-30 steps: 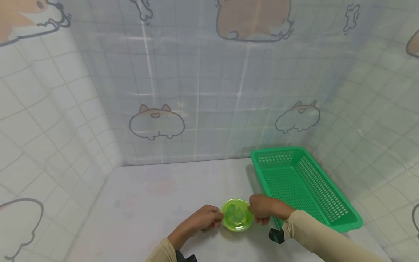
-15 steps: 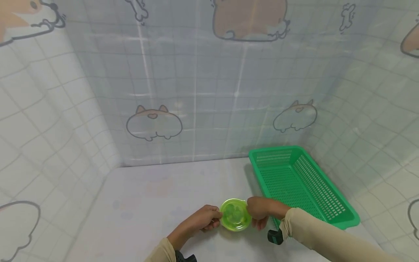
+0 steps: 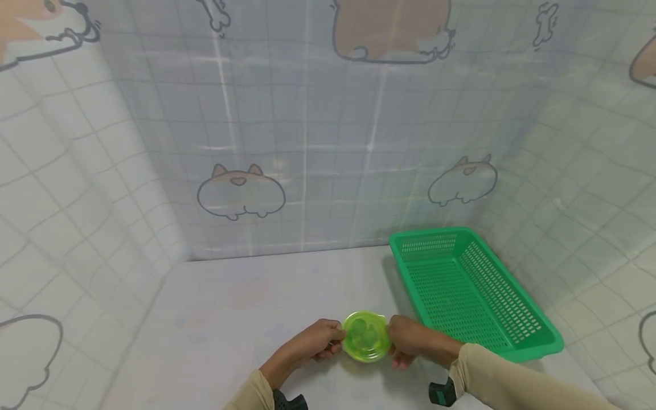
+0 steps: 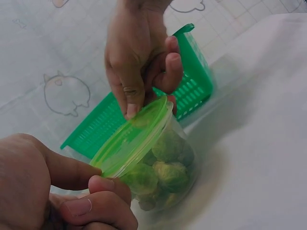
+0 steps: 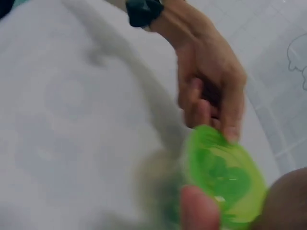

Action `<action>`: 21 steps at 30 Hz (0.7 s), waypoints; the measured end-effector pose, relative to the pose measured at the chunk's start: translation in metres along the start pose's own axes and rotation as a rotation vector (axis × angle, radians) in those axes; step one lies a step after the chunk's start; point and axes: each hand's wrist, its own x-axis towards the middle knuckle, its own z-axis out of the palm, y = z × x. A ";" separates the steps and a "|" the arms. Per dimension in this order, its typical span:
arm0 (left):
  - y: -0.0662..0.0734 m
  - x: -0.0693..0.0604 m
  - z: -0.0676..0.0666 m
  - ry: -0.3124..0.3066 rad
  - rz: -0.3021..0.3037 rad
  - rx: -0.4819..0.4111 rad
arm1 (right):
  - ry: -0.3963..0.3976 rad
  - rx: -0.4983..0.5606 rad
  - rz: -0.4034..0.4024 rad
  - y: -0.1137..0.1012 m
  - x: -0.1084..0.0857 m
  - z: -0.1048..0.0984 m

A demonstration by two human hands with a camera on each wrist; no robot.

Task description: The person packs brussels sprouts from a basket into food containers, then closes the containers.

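A clear round plastic tub (image 4: 184, 184) with a green translucent lid (image 3: 366, 337) holds several Brussels sprouts (image 4: 170, 176), plain in the left wrist view. My left hand (image 3: 316, 340) pinches the lid's left edge between thumb and fingers. On the opposite side, my right hand (image 3: 407, 337) pinches the rim, its fingers curled. In the left wrist view the lid (image 4: 132, 139) still covers the tub's mouth. Whether its edge is lifted anywhere, I cannot tell. The right wrist view is blurred and shows the lid tilted between both hands.
A green perforated plastic basket (image 3: 456, 285) stands to the right, close behind my right forearm. The white tabletop (image 3: 236, 319) stretches to the left. Sheeting printed with cartoon dogs (image 3: 241, 193) forms walls at the back and both sides.
My right hand has shifted slightly at the rim, and its wrist has dropped lower toward the front. The left hand keeps its hold on the lid's edge.
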 end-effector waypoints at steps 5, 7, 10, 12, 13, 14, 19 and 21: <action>0.000 0.001 0.000 -0.004 -0.012 0.010 | 0.100 0.110 -0.016 0.017 0.001 0.013; -0.001 0.001 0.001 -0.008 -0.015 0.004 | 0.151 0.116 -0.038 0.024 0.004 0.020; -0.001 0.000 0.002 -0.013 -0.015 -0.006 | 0.220 0.100 -0.078 0.032 0.009 0.029; -0.002 0.000 0.003 -0.013 -0.011 -0.005 | 0.251 0.083 -0.103 0.036 0.013 0.033; -0.002 0.000 0.003 -0.012 -0.011 -0.006 | 0.266 0.079 -0.114 0.038 0.014 0.034; -0.003 0.000 0.002 -0.012 -0.010 -0.003 | 0.277 0.070 -0.125 0.039 0.014 0.034; -0.004 0.002 0.001 -0.015 -0.017 -0.001 | 0.296 0.059 -0.159 0.043 0.018 0.035; -0.005 0.003 0.001 -0.021 -0.025 -0.003 | 0.292 0.067 -0.166 0.044 0.019 0.035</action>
